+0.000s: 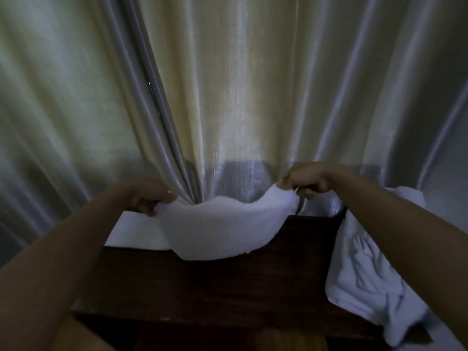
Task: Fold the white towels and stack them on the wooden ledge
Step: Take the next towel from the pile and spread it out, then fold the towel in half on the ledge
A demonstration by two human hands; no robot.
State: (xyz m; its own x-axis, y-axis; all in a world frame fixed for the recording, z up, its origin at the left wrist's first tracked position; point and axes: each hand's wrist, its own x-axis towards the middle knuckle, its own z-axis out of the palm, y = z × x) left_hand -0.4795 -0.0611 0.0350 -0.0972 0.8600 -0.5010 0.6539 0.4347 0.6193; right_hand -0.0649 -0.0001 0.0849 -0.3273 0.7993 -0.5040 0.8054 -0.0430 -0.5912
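Note:
A white towel (222,231) hangs slack between my two hands above the dark wooden ledge (215,287). My left hand (149,198) pinches its left top corner, and my right hand (306,183) pinches its right top corner a little higher. The towel's lower edge sags onto the ledge. Behind it, at the ledge's back left, lies another flat white towel (134,234), partly hidden. A crumpled white towel (367,277) is heaped on the ledge's right end and spills over its front edge, under my right forearm.
Pale, shiny curtains (228,97) hang right behind the ledge and fill the upper view. The ledge's front edge runs across the bottom, with a lighter wooden surface (268,340) below it.

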